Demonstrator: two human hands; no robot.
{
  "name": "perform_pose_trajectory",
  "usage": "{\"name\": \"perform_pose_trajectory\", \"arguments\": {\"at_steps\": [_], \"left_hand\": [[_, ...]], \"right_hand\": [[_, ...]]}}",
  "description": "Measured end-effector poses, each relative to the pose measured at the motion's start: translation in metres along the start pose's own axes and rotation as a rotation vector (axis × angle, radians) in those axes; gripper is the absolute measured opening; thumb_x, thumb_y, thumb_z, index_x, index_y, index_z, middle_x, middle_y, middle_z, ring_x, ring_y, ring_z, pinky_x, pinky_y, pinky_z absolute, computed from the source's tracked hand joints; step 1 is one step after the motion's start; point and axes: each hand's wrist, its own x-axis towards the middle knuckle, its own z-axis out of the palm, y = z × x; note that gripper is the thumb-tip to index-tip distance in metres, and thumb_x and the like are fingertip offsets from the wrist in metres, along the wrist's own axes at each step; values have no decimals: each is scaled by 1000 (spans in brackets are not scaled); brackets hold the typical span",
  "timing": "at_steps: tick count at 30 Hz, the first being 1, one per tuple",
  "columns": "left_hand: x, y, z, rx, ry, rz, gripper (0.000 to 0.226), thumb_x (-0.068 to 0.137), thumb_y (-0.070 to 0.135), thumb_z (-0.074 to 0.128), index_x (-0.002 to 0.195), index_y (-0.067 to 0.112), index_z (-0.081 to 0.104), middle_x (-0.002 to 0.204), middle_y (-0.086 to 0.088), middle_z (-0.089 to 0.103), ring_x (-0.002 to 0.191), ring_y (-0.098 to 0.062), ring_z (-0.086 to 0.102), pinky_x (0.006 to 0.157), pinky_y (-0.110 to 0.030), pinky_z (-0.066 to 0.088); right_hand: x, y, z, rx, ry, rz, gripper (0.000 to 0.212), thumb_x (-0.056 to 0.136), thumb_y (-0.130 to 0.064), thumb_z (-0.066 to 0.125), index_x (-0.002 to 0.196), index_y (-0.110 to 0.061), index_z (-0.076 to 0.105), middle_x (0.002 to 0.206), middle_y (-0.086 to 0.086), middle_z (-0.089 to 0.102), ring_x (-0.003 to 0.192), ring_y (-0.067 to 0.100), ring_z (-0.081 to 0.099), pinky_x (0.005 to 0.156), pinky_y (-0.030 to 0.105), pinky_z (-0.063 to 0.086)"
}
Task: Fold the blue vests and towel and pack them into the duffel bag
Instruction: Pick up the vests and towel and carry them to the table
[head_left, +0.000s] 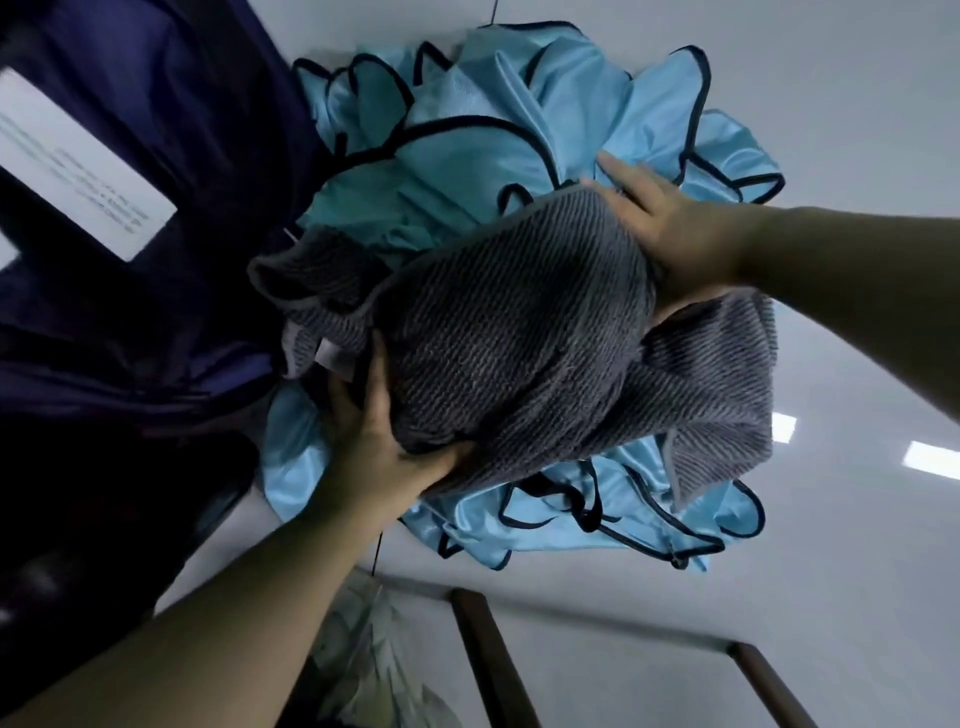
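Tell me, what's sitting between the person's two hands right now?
In the head view, the bunched grey towel fills that stretch: the left hand holds its near end and the right hand its far end, above the crumpled blue vests.

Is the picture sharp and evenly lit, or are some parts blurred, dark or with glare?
Head view: the right hand on the grey towel is slightly motion-blurred; the duffel bag is nearly black; ceiling lights glare on the white table; wide-angle distortion bends the edges.

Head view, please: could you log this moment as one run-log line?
step: lifting towel | left hand: grips towel | right hand: grips towel | vests: unfolded, under towel | bag: left
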Motion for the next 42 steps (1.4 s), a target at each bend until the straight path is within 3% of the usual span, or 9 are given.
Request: {"name": "perform_pose_trajectory", "arguments": {"at_steps": [6,14,18,21,24,28,35,38,42], "left_hand": [[-5,-12,7,-154,107,-334,124,44,66,74,145,54,2,160,-5,-3,146,-30,1,114,-47,17],[-13,10,-8,-584,357,-47,91,88,4,62,149,37,3,149,11,21,127,3,33,94,-5,36],[-6,10,-16,-438,509,61,48,84,-15,50,100,29,38,113,-9,48,94,-3,53,80,-7,42],[-1,11,-16,-274,452,30,45,80,-17,43,75,28,45,100,-18,51,85,-17,49,74,-3,36],[-6,21,-18,-366,242,-66,37,92,8,48,106,40,62,142,-15,39,124,-17,46,107,-20,34],[-14,39,-16,-209,-138,-272,96,54,86,57,131,65,2,158,-11,-16,146,-31,2,113,-50,18],[10,30,-3,-133,-173,-255,133,62,35,86,143,48,-18,154,-16,-5,143,-33,10,112,-43,25],[16,18,-14,-219,-175,-197,124,61,25,82,143,53,-7,150,-4,27,134,-22,34,102,-29,36],[19,19,-27,-367,-183,-129,95,75,-2,71,146,39,23,121,13,57,112,-6,52,85,-19,43]], "right_hand": [[10,-1,11,105,94,69,149,42,-43,89,144,-46,-20,151,-11,-36,143,21,-27,113,64,8],[8,6,25,181,209,0,149,45,-48,87,147,-36,-20,160,6,-10,147,29,-7,119,52,7],[8,7,28,186,227,-18,149,45,-47,88,148,-33,-19,160,8,-8,147,29,-6,119,52,8],[8,6,29,176,221,-8,150,45,-47,88,148,-33,-19,160,7,-10,147,29,-7,118,53,8],[7,3,28,149,211,-4,151,44,-46,88,148,-33,-20,159,5,-15,147,29,-9,118,54,8],[9,-1,25,136,202,22,153,44,-41,91,148,-32,-21,157,0,-23,146,30,-12,118,55,7],[7,-18,29,308,198,-6,136,61,-44,86,151,-22,-14,158,15,13,144,32,15,119,41,6],[4,-39,27,564,121,-91,88,86,-54,60,153,-29,9,155,0,28,137,6,30,118,39,23],[-4,-64,29,370,179,-105,108,73,-31,79,150,-21,5,151,-4,22,129,5,22,111,24,17]]}}
